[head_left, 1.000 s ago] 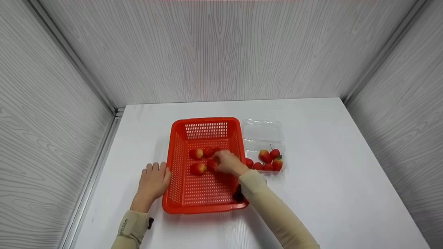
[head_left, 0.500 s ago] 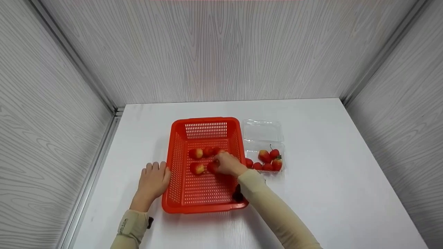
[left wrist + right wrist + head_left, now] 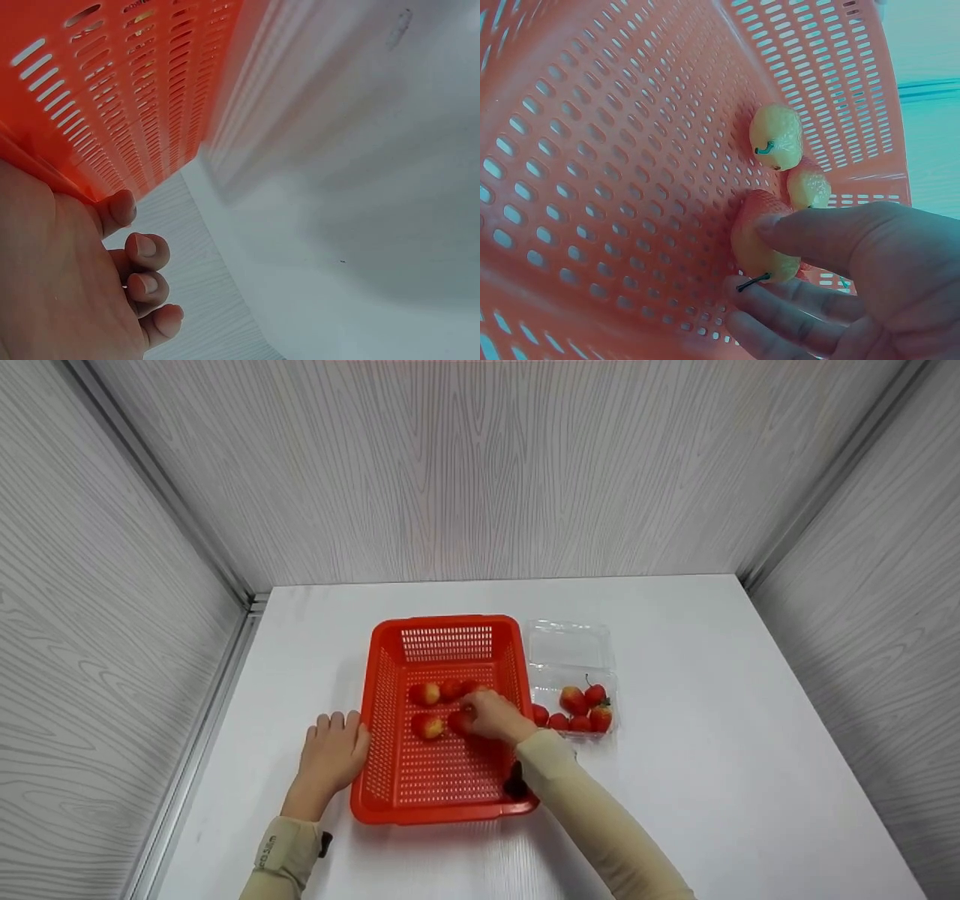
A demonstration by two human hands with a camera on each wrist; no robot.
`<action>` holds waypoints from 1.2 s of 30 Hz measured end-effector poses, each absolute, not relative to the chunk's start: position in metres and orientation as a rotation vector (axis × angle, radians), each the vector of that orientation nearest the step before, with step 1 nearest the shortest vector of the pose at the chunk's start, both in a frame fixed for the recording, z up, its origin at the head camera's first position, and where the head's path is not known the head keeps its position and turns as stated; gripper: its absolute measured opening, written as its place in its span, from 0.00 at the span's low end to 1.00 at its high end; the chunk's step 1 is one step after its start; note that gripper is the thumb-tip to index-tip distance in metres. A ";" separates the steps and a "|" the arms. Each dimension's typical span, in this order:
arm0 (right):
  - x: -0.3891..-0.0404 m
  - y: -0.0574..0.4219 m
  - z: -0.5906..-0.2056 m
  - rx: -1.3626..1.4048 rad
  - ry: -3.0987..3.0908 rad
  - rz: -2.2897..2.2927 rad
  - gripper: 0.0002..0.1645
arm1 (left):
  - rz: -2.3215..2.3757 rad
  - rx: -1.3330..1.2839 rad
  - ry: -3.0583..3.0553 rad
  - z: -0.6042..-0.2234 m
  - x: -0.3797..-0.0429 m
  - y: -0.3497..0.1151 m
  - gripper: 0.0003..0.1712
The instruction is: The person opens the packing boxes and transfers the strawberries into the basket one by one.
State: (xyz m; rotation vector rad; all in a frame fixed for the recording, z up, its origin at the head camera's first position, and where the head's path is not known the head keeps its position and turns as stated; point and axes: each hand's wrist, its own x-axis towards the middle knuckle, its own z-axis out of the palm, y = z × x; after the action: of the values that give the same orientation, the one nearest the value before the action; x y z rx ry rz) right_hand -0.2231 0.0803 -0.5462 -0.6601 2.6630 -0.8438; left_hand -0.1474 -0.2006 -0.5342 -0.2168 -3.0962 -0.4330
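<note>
In the head view my right hand (image 3: pixel 495 715) reaches into a red perforated plastic basket (image 3: pixel 450 812). It holds a red-and-yellow strawberry (image 3: pixel 754 236), thumb on one side and fingers on the other, as the right wrist view shows; a dark stem sticks out. Other strawberries lie nearby on the basket floor: one at the back left (image 3: pixel 424 694), one at the front left (image 3: pixel 427 726), and red ones partly behind my hand. My left hand (image 3: pixel 332 750) rests against the basket's left rim. Its fingers are loosely bent outside the wall in the left wrist view.
Right of the basket stands a clear plastic clamshell box (image 3: pixel 570 646), its lid folded back, with several strawberries (image 3: pixel 574 700) and small round red fruits (image 3: pixel 558 721) in it. The white tabletop (image 3: pixel 712 720) meets wood-grain panels (image 3: pixel 487 472) at the back and sides.
My right hand and the strawberry in it have shifted very slightly toward the front of the basket. My left hand, the basket and the clear box stay in place.
</note>
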 end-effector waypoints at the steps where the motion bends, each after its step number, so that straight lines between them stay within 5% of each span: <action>1: -0.223 0.081 -0.546 -0.662 2.667 -0.854 0.18 | -0.435 -0.217 -3.095 -0.534 -0.147 -0.200 0.15; 21: -0.226 0.089 -0.517 -0.480 2.666 -0.967 0.18 | -0.438 -0.216 -3.137 -0.535 -0.150 -0.197 0.16; 36: -0.248 0.131 -0.476 -0.567 2.904 -1.179 0.07 | -0.441 -0.208 -3.117 -0.533 -0.147 -0.200 0.15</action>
State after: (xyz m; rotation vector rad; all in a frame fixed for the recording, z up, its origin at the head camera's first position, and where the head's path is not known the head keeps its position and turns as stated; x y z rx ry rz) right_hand -0.2478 0.1310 -0.4762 -0.5674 2.9042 -1.1791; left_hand -0.1467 -0.2003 -0.5329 -0.2079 -3.1170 -0.4411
